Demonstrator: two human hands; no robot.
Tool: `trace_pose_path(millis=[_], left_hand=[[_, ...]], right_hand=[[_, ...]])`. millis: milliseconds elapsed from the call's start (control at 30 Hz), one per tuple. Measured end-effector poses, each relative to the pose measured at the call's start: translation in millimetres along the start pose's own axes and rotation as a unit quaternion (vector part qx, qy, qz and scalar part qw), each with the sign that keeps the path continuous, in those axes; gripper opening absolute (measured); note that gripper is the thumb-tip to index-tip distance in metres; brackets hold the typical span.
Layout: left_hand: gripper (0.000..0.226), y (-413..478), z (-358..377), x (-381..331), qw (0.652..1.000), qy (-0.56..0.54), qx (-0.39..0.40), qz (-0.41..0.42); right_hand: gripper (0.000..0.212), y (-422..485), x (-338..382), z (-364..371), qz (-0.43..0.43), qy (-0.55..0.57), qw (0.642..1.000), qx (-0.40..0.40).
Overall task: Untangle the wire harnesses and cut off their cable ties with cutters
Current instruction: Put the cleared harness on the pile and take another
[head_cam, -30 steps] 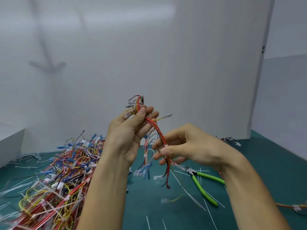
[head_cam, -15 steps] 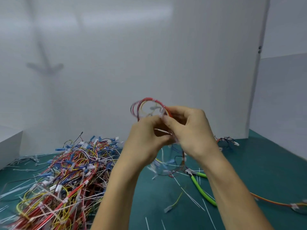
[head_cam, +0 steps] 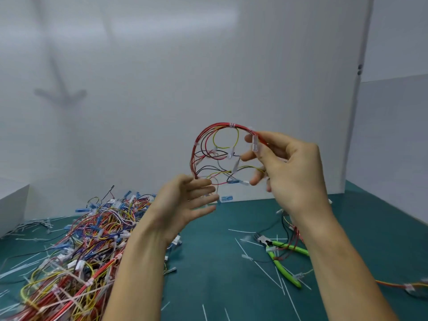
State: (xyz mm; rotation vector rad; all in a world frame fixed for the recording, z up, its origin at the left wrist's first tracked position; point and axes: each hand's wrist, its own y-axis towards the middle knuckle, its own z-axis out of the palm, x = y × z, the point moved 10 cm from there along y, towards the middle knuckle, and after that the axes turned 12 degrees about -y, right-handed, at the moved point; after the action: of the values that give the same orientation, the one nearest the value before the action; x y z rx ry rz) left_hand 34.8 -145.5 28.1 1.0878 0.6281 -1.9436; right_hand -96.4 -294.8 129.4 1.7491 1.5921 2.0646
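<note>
My right hand pinches one end of a red, black and yellow wire harness, which curves in an arch in the air above the table. White cable ties bind the red bundle at its top and left side. My left hand is below the arch's lower end, its fingers straight and spread, touching or just short of the wires. Green-handled cutters lie on the green table mat at the right, under my right forearm.
A big tangled pile of harnesses covers the mat at the left. Cut white tie strips are scattered over the mat. Another loose harness lies at the right edge. White panels wall in the back and sides.
My hands have come apart. The harness has spread out into a wide arch, my right hand has moved up and to the right with it, and my left hand has let go and opened.
</note>
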Motion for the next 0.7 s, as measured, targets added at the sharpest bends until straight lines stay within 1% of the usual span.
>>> trace_pose_path(millis=[33, 100, 167, 200, 233, 300, 367, 433, 467, 567, 633, 700], left_hand=[[0.048, 2, 1, 4, 0.994, -0.107, 0.013, -0.023], [0.064, 5, 6, 5, 0.957, -0.279, 0.053, -0.054], [0.074, 6, 7, 2, 0.923, -0.374, 0.062, -0.063], [0.072, 7, 4, 2, 0.914, -0.398, 0.050, -0.060], [0.065, 8, 0, 1, 0.910, -0.410, 0.034, -0.054], [0.047, 9, -9, -3, 0.907, -0.419, 0.005, -0.030], [0.037, 9, -18, -13, 0.912, -0.409, -0.007, 0.012], [0.025, 7, -31, -26, 0.927, -0.369, -0.030, 0.060], [0.021, 6, -37, -31, 0.930, -0.357, -0.041, 0.076], [0.026, 6, -44, -30, 0.930, -0.350, -0.071, 0.081], [0.024, 7, -46, -20, 0.932, -0.339, -0.101, 0.076], [0.022, 9, -44, -9, 0.939, -0.314, -0.126, 0.069]], right_hand=[[0.014, 0, 2, -1, -0.005, -0.004, 1.000, 0.001], [0.015, 0, 3, -2, -0.007, -0.011, 1.000, 0.005], [0.015, 1, -3, 0, 0.025, 0.008, 0.999, 0.030], [0.017, 1, -8, 2, 0.050, 0.009, 0.998, 0.049], [0.019, 0, -13, 4, 0.073, -0.010, 0.995, 0.070], [0.024, -2, -26, 6, 0.106, -0.098, 0.982, 0.124], [0.025, -7, -38, 9, 0.131, -0.190, 0.955, 0.187], [0.025, -10, -49, 7, 0.141, -0.277, 0.923, 0.227], [0.026, -10, -53, 5, 0.140, -0.324, 0.906, 0.234], [0.028, -5, -58, -8, 0.129, -0.439, 0.864, 0.212], [0.029, -2, -57, -17, 0.135, -0.460, 0.856, 0.191], [0.030, 2, -56, -28, 0.147, -0.459, 0.860, 0.167]])
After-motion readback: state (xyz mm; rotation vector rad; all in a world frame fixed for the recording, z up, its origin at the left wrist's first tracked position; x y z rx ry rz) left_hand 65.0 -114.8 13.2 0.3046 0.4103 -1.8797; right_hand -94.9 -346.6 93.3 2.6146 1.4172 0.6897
